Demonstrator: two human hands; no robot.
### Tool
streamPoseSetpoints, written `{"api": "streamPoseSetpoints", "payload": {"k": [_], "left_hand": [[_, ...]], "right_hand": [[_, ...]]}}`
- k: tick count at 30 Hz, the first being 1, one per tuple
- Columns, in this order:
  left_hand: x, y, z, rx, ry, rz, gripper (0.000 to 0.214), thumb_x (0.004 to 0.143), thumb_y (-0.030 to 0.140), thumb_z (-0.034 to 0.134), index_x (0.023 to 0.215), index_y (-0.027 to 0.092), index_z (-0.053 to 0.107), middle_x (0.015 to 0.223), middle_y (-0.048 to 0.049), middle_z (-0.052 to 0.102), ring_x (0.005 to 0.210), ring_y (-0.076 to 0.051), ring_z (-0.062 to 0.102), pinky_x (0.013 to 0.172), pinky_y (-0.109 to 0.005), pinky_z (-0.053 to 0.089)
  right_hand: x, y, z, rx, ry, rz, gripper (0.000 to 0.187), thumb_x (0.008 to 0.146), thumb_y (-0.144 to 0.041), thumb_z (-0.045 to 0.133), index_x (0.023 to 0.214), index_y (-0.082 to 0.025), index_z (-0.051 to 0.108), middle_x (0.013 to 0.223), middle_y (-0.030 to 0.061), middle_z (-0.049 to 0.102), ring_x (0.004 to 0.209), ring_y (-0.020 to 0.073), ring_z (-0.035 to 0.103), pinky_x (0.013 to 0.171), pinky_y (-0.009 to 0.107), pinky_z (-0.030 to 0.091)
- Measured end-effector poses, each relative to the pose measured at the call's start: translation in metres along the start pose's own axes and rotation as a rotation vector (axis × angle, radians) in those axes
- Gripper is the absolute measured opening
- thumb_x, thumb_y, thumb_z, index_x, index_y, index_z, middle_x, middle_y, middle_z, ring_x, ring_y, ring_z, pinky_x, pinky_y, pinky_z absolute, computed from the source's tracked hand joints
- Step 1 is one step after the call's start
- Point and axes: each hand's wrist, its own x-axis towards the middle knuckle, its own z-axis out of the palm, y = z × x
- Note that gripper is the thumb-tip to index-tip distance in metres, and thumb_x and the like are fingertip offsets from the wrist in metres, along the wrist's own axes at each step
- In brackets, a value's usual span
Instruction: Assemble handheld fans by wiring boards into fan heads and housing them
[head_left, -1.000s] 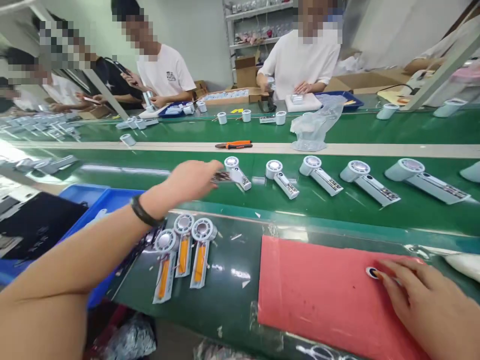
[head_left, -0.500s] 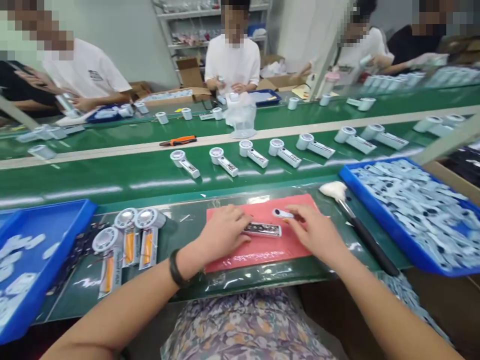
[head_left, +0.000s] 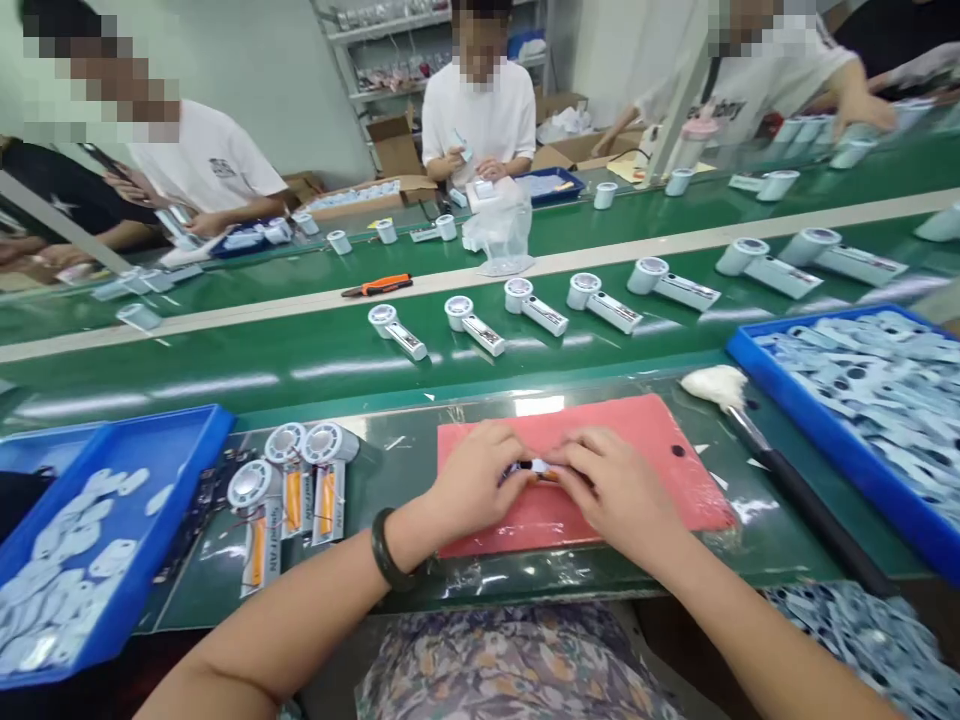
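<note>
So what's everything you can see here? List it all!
Handheld fans: seven or more, pale blue, on the green belt.
Orange-strip fans: three, white and orange, left of the mat.
Trays: two, blue, beside the mat.
Mat: one, pink-red, before the person.
Brush: one, white and black, right of the mat.
Pliers: one, orange and black, beyond the fans.
Co-workers: at least three, white shirts, across the belt.
Small part: one, dark and white, between the hands.
Left hand: on the small part, dark bangle on wrist.
Right hand: on the small part.

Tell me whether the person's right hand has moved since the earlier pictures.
Yes: measured against the pink mat, the right hand has shifted left, from the mat's right end toward its middle.
</note>
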Motion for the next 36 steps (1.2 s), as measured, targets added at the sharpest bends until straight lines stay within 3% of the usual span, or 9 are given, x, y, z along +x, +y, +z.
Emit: {"api": "streamPoseSetpoints", "payload": {"k": [2, 4, 8, 13, 18, 25, 30, 33, 36], "left_hand": [[-0.001, 0.001, 0.002, 0.008, -0.01, -0.028, 0.009, 0.094, 0.02, 0.058, 0.096, 0.019, 0.067, 0.097, -0.0064, 0.07, 0.093, -0.022, 0.063, 0.087, -0.04, 0.054], [-0.004, 0.003, 0.001, 0.032, -0.019, -0.022, 0.009, 0.094, 0.019, 0.058, 0.095, 0.019, 0.067, 0.096, -0.0063, 0.07, 0.094, -0.022, 0.063, 0.087, -0.039, 0.054], [-0.016, 0.014, -0.002, 0.106, -0.013, 0.113, 0.011, 0.096, 0.025, 0.058, 0.095, 0.019, 0.067, 0.102, -0.0084, 0.069, 0.11, -0.026, 0.062, 0.097, -0.043, 0.052], [-0.025, 0.025, 0.002, 0.221, -0.039, 0.061, 0.021, 0.097, 0.026, 0.053, 0.112, 0.017, 0.065, 0.113, -0.0127, 0.071, 0.108, -0.029, 0.063, 0.098, -0.052, 0.051], [-0.023, 0.025, 0.007, 0.271, -0.049, 0.047, 0.018, 0.098, 0.021, 0.051, 0.108, 0.017, 0.065, 0.11, -0.0112, 0.073, 0.105, -0.028, 0.065, 0.094, -0.051, 0.053], [-0.022, 0.025, 0.008, 0.372, -0.043, 0.103, 0.019, 0.099, 0.019, 0.048, 0.11, 0.016, 0.063, 0.111, -0.0114, 0.073, 0.105, -0.028, 0.066, 0.097, -0.051, 0.051], [-0.019, 0.036, 0.004, 0.423, -0.15, 0.056, 0.02, 0.095, 0.022, 0.055, 0.113, 0.017, 0.063, 0.11, -0.0107, 0.072, 0.105, -0.029, 0.064, 0.099, -0.053, 0.05], [-0.021, 0.031, -0.009, 0.545, -0.227, 0.078, 0.023, 0.093, 0.022, 0.056, 0.115, 0.02, 0.063, 0.109, -0.0083, 0.072, 0.107, -0.028, 0.062, 0.107, -0.056, 0.045], [-0.021, -0.002, -0.045, 0.659, -0.221, 0.067, 0.027, 0.088, 0.012, 0.055, 0.11, 0.023, 0.065, 0.107, -0.0044, 0.073, 0.116, -0.028, 0.06, 0.112, -0.056, 0.04]], "right_hand": [[-0.004, 0.009, 0.008, 0.147, -0.007, 0.062, 0.024, 0.102, -0.029, 0.048, 0.095, -0.024, 0.07, 0.101, 0.0065, 0.07, 0.096, 0.0244, 0.066, 0.084, 0.043, 0.054], [-0.007, 0.018, 0.014, 0.285, -0.033, 0.134, 0.022, 0.101, -0.033, 0.049, 0.108, -0.026, 0.069, 0.108, 0.006, 0.072, 0.103, 0.0248, 0.067, 0.091, 0.046, 0.055], [-0.013, 0.024, 0.008, 0.335, -0.155, 0.136, 0.055, 0.094, -0.034, 0.061, 0.146, -0.026, 0.05, 0.135, 0.0099, 0.065, 0.123, 0.0276, 0.062, 0.104, 0.052, 0.051], [-0.011, 0.008, -0.009, 0.157, -0.324, -0.011, 0.039, 0.095, -0.024, 0.059, 0.133, -0.021, 0.063, 0.126, 0.0117, 0.067, 0.119, 0.0279, 0.061, 0.106, 0.051, 0.047], [-0.01, 0.002, -0.004, 0.098, -0.277, -0.004, 0.035, 0.097, -0.02, 0.055, 0.131, -0.019, 0.063, 0.12, 0.0108, 0.068, 0.113, 0.0273, 0.059, 0.101, 0.049, 0.047], [-0.015, 0.006, 0.005, -0.072, -0.23, -0.128, 0.038, 0.101, -0.024, 0.048, 0.136, -0.015, 0.059, 0.122, 0.0153, 0.066, 0.111, 0.03, 0.055, 0.096, 0.049, 0.046], [-0.015, 0.008, 0.009, 0.038, -0.185, -0.106, 0.033, 0.098, -0.025, 0.048, 0.126, -0.017, 0.065, 0.113, 0.0135, 0.07, 0.105, 0.0295, 0.062, 0.093, 0.051, 0.051], [-0.02, 0.018, 0.014, 0.163, -0.072, -0.088, 0.039, 0.097, -0.03, 0.051, 0.133, -0.02, 0.061, 0.127, 0.0137, 0.069, 0.116, 0.03, 0.065, 0.1, 0.052, 0.054], [-0.033, 0.035, 0.013, 0.197, 0.063, -0.03, 0.048, 0.097, -0.036, 0.052, 0.145, -0.031, 0.052, 0.139, 0.0103, 0.063, 0.127, 0.0314, 0.063, 0.102, 0.053, 0.057]]}}
